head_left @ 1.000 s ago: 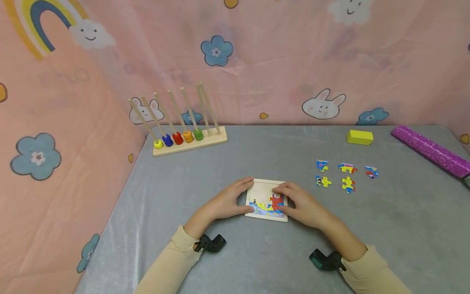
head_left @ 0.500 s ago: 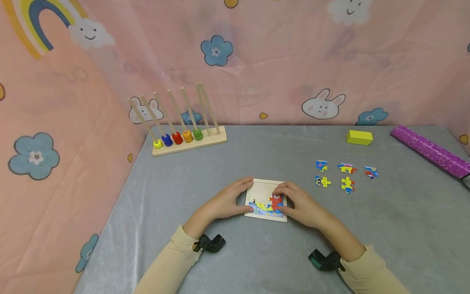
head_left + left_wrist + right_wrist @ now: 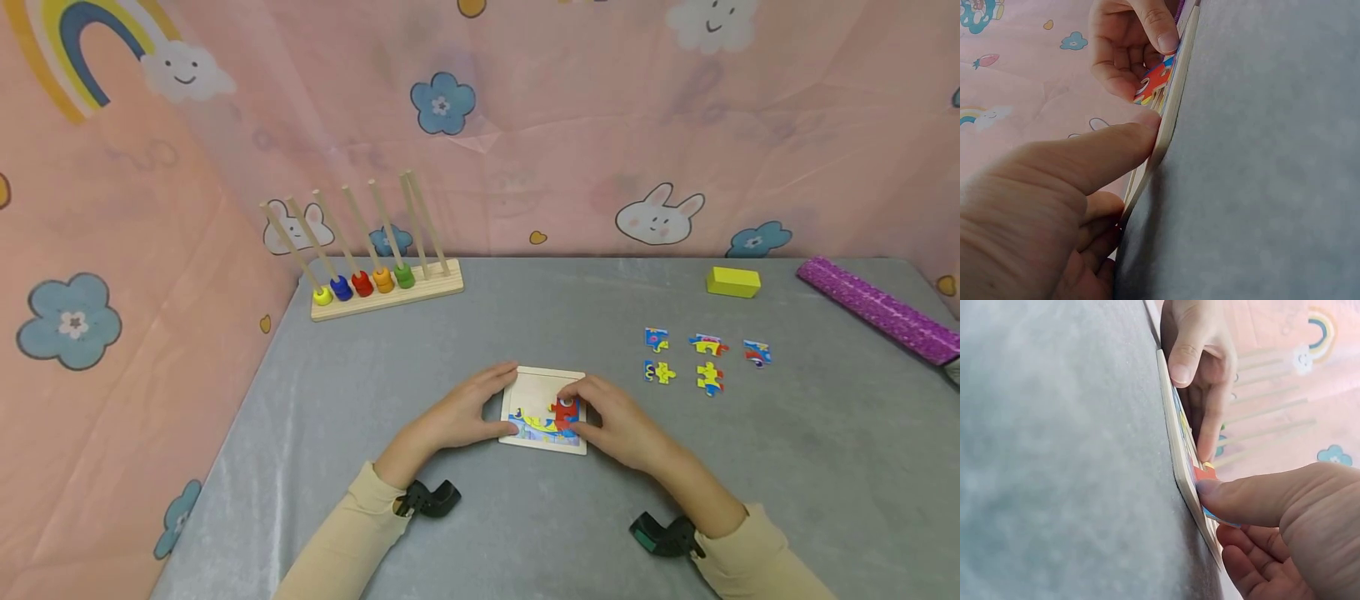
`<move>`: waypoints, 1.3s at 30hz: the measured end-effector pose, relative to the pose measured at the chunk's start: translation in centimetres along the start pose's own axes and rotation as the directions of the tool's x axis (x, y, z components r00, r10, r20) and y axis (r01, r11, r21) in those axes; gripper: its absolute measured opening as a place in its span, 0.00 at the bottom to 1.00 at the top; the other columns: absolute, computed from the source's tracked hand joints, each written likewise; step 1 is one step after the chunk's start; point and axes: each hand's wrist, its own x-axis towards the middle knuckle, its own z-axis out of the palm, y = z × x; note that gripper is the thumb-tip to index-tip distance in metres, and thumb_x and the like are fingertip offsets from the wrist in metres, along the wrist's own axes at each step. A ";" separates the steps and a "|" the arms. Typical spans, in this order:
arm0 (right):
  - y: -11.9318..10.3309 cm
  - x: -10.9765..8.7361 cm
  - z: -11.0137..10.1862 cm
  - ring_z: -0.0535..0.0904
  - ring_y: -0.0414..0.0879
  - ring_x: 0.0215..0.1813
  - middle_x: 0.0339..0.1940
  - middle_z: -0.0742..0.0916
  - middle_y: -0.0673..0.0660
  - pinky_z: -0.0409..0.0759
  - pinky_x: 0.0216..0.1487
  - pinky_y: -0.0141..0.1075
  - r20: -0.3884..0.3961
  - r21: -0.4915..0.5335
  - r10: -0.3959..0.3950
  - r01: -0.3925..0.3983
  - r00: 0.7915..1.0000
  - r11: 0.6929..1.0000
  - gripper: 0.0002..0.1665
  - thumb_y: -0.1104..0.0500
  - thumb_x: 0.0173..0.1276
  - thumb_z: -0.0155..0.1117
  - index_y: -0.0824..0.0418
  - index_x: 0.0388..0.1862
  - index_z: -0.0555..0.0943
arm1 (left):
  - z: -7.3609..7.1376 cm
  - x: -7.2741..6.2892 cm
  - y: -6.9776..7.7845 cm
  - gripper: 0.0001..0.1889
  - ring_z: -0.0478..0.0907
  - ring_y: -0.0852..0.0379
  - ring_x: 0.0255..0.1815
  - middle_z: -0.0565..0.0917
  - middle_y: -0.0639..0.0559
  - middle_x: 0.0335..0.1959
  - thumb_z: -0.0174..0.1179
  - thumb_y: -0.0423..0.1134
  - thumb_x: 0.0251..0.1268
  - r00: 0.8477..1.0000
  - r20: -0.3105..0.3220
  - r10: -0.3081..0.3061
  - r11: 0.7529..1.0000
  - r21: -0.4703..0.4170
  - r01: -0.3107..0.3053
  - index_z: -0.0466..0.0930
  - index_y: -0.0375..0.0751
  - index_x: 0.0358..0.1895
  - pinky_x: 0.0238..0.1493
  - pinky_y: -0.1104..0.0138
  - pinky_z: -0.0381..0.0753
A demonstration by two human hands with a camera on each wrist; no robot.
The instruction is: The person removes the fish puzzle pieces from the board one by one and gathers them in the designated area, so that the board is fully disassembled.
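A square wooden puzzle board [image 3: 535, 383] lies on the grey table, its near part filled with blue and yellow picture pieces. My left hand [image 3: 467, 412] holds the board at its left side, thumb on the near left corner and fingertips by the far left corner. With thumb and fingers my right hand [image 3: 624, 423] pinches a red puzzle piece [image 3: 564, 412] at the board's right side. In the left wrist view this red piece [image 3: 1156, 81] looks tilted against the board. The right wrist view shows the right thumb over it, hiding part of it.
Several loose puzzle pieces [image 3: 708, 344] lie to the right of the board. Behind them are a yellow block [image 3: 733, 282] and a glittery purple roll [image 3: 877, 308]. A wooden peg rack [image 3: 390, 298] with coloured beads stands at the back left, before a pink cloth backdrop [image 3: 525, 150].
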 end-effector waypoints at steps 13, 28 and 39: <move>0.4 0.0 -0.1 0.74 0.43 0.44 0.46 0.82 0.51 0.78 0.47 0.39 -0.009 0.025 -0.005 0.005 1.000 1.000 0.24 0.66 0.54 0.72 0.57 0.51 0.78 | 0.0 0.0 0.0 0.41 0.53 0.50 0.75 0.58 0.48 0.75 0.66 0.47 0.58 1.000 0.003 -0.008 1.000 -0.012 0.008 0.59 0.35 0.71 0.72 0.55 0.57; 0.5 0.1 -0.1 0.76 0.46 0.47 0.48 0.81 0.55 0.78 0.47 0.41 -0.001 0.026 -0.011 0.011 1.000 1.000 0.24 0.65 0.57 0.70 0.62 0.54 0.80 | -0.1 -0.1 0.1 0.41 0.52 0.50 0.76 0.57 0.48 0.75 0.66 0.48 0.58 1.000 0.003 -0.010 1.000 -0.008 0.010 0.58 0.35 0.72 0.73 0.55 0.56; 1.5 -0.2 -1.6 0.78 0.50 0.51 0.49 0.83 0.55 0.78 0.51 0.47 -0.045 0.026 -0.017 0.018 0.999 1.000 0.23 0.65 0.60 0.68 0.61 0.55 0.79 | -0.1 -0.1 0.0 0.41 0.51 0.51 0.76 0.57 0.49 0.75 0.65 0.49 0.59 1.000 0.012 -0.009 1.000 0.005 0.009 0.57 0.36 0.72 0.73 0.56 0.56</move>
